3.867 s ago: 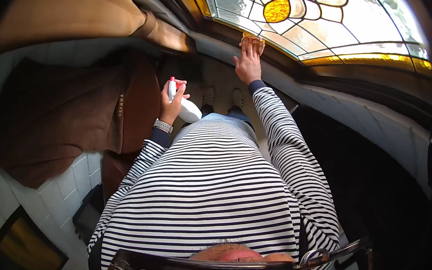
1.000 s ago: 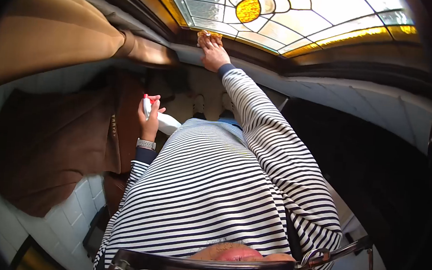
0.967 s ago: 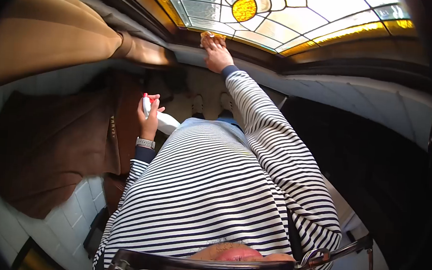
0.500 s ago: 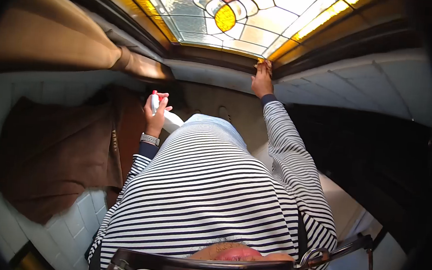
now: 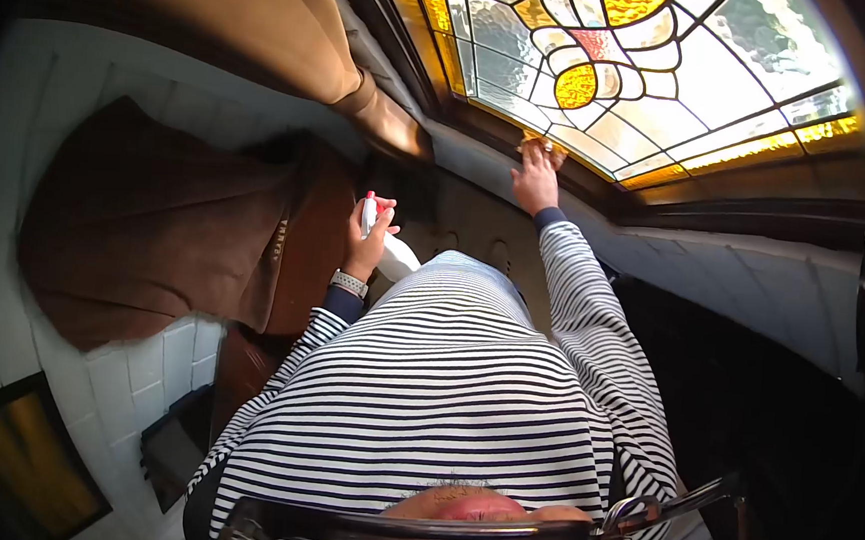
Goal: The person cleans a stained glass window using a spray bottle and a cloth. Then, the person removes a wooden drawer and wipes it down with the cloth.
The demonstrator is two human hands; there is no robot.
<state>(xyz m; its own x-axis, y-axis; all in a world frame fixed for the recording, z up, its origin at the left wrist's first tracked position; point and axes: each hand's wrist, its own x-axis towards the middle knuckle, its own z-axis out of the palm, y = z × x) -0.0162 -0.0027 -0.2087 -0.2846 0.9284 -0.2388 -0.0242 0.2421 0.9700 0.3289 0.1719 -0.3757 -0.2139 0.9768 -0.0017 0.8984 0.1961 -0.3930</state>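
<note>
- While the left hand (image 5: 367,240) is clamped round the spray bottle (image 5: 399,260) near the shirt (image 5: 445,371), light, slick plastic is presumed; neck best gripped.
- Cloth (image 5: 532,139) is covered by the right hand (image 5: 536,185) at the window frame (image 5: 498,127); pinch can't be told. Probably limp; best held flat.
- Stained glass (image 5: 654,120) beyond is judged fragile.

It looked like a room in a home: a stained-glass window (image 5: 576,85) shone at one o'clock, a gathered curtain (image 5: 294,25) hung at eleven, brown fabric (image 5: 159,236) draped a seat (image 5: 315,252) at nine, and a dark-framed panel (image 5: 36,455) showed at eight.
</note>
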